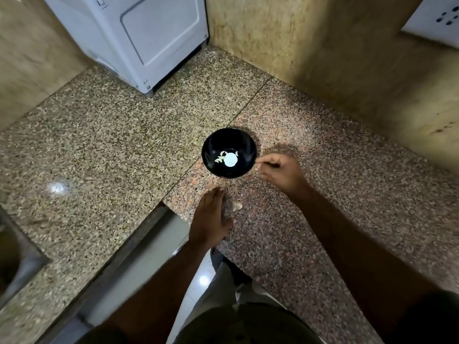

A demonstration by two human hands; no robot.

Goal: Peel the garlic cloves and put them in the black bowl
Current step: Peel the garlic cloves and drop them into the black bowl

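The black bowl (211,147) stands on the granite counter and holds a few peeled garlic cloves (221,158) beside a bright light reflection. My right hand (280,172) hovers at the bowl's right rim, its fingers curled into a pinch with a small pale bit at the tips, apparently a garlic clove. My left hand (211,217) lies flat on the counter nearer me, fingers straight. A pale piece of garlic or skin (237,206) lies on the counter just right of that hand, apart from it.
A white appliance (139,38) stands at the back left against the stone wall. The speckled counter (111,145) bends in an L around me, its inner edge (149,219) just left of my left hand. A sink rim (15,264) shows at the far left.
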